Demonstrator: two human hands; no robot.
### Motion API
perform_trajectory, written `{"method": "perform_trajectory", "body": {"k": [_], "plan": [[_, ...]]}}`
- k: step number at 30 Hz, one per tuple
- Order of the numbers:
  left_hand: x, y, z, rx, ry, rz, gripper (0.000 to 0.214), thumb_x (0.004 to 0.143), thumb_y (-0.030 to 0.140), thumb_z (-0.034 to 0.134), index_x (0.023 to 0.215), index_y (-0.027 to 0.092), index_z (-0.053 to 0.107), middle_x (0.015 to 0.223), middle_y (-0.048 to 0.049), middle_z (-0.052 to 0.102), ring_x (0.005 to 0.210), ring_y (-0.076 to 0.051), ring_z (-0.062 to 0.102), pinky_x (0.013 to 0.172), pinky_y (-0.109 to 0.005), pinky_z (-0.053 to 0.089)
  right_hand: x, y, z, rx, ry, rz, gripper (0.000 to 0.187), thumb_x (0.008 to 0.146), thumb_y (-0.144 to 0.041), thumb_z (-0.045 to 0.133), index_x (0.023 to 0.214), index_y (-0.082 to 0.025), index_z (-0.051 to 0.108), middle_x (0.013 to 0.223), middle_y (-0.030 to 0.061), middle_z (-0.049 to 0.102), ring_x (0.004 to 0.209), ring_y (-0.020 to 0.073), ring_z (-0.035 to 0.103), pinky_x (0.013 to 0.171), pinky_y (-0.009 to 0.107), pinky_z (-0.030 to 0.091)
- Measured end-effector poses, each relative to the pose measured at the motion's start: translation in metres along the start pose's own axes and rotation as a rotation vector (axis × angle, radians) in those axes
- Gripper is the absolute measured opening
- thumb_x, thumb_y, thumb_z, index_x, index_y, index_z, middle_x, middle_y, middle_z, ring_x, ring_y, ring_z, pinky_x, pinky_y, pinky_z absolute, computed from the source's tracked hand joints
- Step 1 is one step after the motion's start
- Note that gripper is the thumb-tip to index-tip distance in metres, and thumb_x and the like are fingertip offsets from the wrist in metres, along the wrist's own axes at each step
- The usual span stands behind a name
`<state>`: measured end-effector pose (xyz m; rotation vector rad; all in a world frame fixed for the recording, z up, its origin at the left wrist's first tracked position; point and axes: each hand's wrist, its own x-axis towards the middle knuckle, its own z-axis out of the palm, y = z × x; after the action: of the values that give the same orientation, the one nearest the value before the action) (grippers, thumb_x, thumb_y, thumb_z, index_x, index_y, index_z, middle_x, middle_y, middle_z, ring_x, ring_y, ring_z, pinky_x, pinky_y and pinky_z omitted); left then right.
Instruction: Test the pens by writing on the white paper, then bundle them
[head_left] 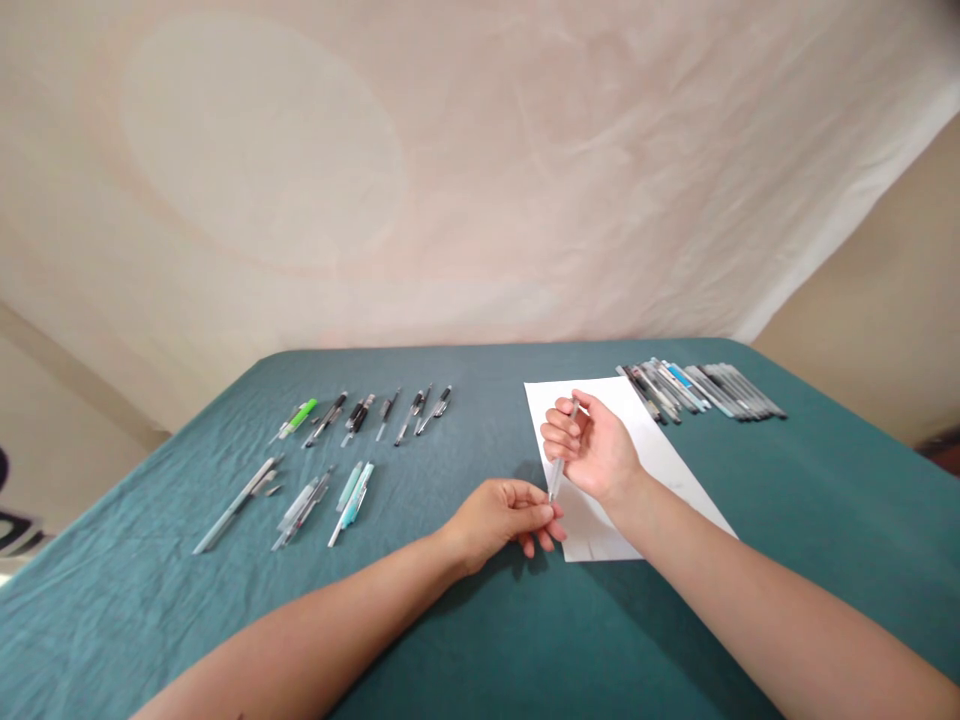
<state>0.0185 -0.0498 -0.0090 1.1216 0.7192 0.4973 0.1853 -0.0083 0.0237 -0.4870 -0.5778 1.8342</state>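
Observation:
A slim clear-barrelled pen is held up at a slant between my two hands, above the left edge of a white sheet of paper. My right hand is closed around its upper part, palm turned toward me and fingers curled. Lower down, my left hand pinches the pen's bottom tip between thumb and forefinger, its other fingers loosely bent. Whether the tip is a separate piece is too small to tell. Faint marks show near the paper's bottom edge.
On the green cloth, a row of pens lies at the back right. Disassembled pens and caps sit in groups at left, including a green one, teal pieces and a long clear barrel. A pale sheet hangs behind.

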Motion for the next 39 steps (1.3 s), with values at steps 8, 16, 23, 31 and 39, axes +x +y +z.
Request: {"method": "perform_trajectory", "body": {"k": [8,16,23,31,39], "plan": [[0.002,-0.001,-0.006,-0.06,-0.062,-0.035,0.041,0.07,0.037,0.072,0.098,0.009,0.063,0.089,-0.0132,0.068,0.069,-0.015,0.063,0.056,-0.023,0.047,-0.005,-0.005,0.006,-0.047,-0.016,0.003,0.032,0.083,-0.04,0.043,0.058,-0.021,0.034,0.045,-0.0076,0.021,0.039,0.0084,0.012,0.036,0.02,0.015],[0.002,-0.001,-0.005,-0.069,-0.04,0.0,0.041,0.071,0.043,0.071,0.094,0.01,0.063,0.098,-0.015,0.066,0.074,-0.016,0.063,0.056,-0.023,0.049,-0.005,-0.004,0.003,-0.056,-0.045,0.016,0.029,0.08,-0.036,0.043,0.057,-0.021,0.035,0.042,-0.0083,0.018,0.037,0.0079,0.009,0.034,0.019,0.012],[0.005,-0.005,-0.006,-0.047,-0.008,0.012,0.041,0.073,0.045,0.068,0.093,0.01,0.063,0.095,-0.0146,0.066,0.073,-0.016,0.062,0.057,-0.025,0.048,-0.002,0.001,0.002,-0.026,-0.049,0.021,0.036,0.085,-0.05,0.049,0.067,-0.019,0.045,0.049,-0.0073,0.031,0.038,0.0059,0.022,0.034,0.016,0.02],[-0.01,0.009,0.0,0.771,0.097,0.468,0.021,0.087,0.034,0.053,0.09,0.02,0.068,0.093,-0.0081,0.066,0.091,-0.021,0.056,0.083,-0.032,0.041,0.001,-0.031,-0.006,-0.449,-0.004,0.031,0.042,0.082,-0.06,0.049,0.077,-0.018,0.052,0.053,-0.0054,0.045,0.035,0.005,0.032,0.032,0.017,0.02],[-0.015,0.01,0.002,1.229,-0.149,0.582,0.036,0.087,0.032,0.052,0.123,0.028,0.053,0.13,-0.0068,0.053,0.123,-0.027,0.041,0.1,-0.042,0.028,-0.011,-0.057,-0.065,-1.726,0.277,-0.159,0.017,0.082,-0.016,0.05,0.098,-0.017,0.056,0.082,0.0021,0.057,0.069,0.0116,0.054,0.06,0.021,0.042]]}}
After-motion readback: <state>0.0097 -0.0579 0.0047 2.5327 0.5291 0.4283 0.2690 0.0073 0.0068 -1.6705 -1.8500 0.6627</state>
